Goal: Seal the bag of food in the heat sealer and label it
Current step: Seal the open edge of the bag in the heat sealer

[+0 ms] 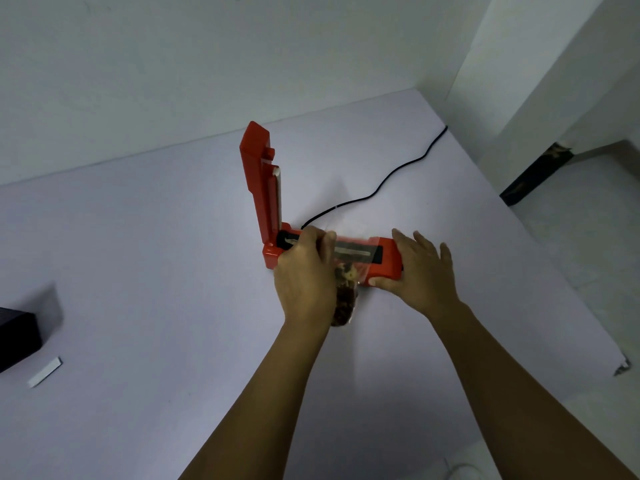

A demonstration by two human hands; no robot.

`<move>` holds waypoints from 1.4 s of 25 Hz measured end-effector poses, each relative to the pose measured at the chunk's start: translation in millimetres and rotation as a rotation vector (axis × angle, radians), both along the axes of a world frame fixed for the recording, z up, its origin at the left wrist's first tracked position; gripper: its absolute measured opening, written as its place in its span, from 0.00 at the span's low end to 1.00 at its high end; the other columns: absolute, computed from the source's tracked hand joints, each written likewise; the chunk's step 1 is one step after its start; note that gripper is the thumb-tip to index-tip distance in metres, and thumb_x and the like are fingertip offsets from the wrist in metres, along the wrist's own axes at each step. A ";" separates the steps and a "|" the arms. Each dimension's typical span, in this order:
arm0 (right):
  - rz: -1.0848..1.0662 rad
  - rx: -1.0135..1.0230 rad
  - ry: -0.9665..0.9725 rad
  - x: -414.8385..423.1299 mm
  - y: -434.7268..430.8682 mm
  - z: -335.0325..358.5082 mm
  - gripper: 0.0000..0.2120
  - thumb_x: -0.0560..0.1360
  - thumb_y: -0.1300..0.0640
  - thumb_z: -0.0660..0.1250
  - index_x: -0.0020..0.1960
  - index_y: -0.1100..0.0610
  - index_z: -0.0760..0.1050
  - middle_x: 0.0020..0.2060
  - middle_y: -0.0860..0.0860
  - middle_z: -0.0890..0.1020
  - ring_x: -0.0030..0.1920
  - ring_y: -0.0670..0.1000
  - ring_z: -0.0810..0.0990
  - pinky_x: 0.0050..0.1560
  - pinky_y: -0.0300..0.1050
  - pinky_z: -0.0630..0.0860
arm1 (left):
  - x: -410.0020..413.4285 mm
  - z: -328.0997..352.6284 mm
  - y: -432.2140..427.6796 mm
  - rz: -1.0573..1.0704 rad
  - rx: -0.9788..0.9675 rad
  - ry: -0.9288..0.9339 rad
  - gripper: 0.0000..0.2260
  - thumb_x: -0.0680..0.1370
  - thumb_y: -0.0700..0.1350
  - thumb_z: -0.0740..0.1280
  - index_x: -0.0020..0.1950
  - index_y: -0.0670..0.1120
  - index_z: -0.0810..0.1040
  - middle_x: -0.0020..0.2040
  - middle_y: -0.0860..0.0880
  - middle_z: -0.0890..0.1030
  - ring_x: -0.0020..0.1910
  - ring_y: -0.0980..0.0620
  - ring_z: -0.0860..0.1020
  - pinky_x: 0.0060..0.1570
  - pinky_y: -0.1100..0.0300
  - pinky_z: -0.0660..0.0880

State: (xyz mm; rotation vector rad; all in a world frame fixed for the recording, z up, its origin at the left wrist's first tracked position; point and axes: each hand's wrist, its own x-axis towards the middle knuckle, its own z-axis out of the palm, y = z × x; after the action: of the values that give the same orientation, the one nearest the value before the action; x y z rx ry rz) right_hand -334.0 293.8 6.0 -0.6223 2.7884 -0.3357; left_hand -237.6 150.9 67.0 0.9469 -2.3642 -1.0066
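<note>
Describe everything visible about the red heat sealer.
The heat sealer looks like red plastic, with its base lying flat on the white table. Its hinged lid stands upright, open. A clear bag of food lies across the sealing strip. The left hand holds the bag; the right hand steadies the base's end. A black cord trails behind.

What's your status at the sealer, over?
Left hand holding bag of food on the sealer bed. Right hand steadying heat sealer, lid up. Label untouched. Nothing blocking.
</note>
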 end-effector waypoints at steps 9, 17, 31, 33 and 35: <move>-0.309 -0.805 -0.408 133.5 -52.3 8.2 0.10 0.77 0.52 0.61 0.58 0.48 0.73 0.48 0.40 0.77 0.51 0.38 0.76 0.49 0.28 0.72 | 103.0 -37.4 -42.0 0.267 0.409 0.006 0.08 0.78 0.51 0.62 0.44 0.49 0.76 0.37 0.56 0.80 0.33 0.51 0.81 0.31 0.53 0.78; -0.197 -0.707 -0.693 202.1 -113.0 -38.3 0.03 0.73 0.55 0.69 0.43 0.46 0.78 0.41 0.45 0.84 0.44 0.44 0.82 0.48 0.40 0.78 | 189.9 -81.7 -72.7 0.429 0.453 0.001 0.07 0.79 0.49 0.62 0.43 0.49 0.76 0.34 0.53 0.80 0.32 0.54 0.79 0.34 0.64 0.73; -0.137 -0.518 -0.539 199.4 -130.1 -51.4 0.06 0.72 0.58 0.71 0.48 0.58 0.82 0.41 0.51 0.84 0.43 0.50 0.82 0.48 0.42 0.79 | 207.1 -107.9 -109.6 0.289 0.336 -0.209 0.10 0.74 0.52 0.69 0.40 0.46 0.79 0.33 0.54 0.79 0.33 0.59 0.75 0.34 0.70 0.68; -0.121 -0.519 -0.492 200.0 -131.0 -48.6 0.07 0.72 0.58 0.71 0.49 0.58 0.82 0.42 0.51 0.84 0.43 0.49 0.82 0.46 0.36 0.76 | 205.3 -108.5 -109.5 0.273 0.306 -0.210 0.10 0.74 0.52 0.69 0.42 0.46 0.78 0.34 0.53 0.78 0.33 0.57 0.76 0.35 0.69 0.70; -0.098 -0.508 -0.441 200.9 -132.4 -45.5 0.08 0.72 0.57 0.71 0.50 0.58 0.81 0.43 0.51 0.84 0.42 0.47 0.81 0.45 0.35 0.74 | 203.6 -108.5 -108.7 0.255 0.258 -0.240 0.11 0.74 0.52 0.69 0.44 0.45 0.78 0.35 0.52 0.78 0.34 0.54 0.76 0.35 0.67 0.71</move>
State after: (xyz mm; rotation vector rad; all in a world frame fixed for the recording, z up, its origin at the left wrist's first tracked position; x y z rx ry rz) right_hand -133.1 161.5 -39.5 -0.4404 2.3103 -1.0788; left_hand -34.0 42.2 -41.5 1.4992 -2.2528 -1.1669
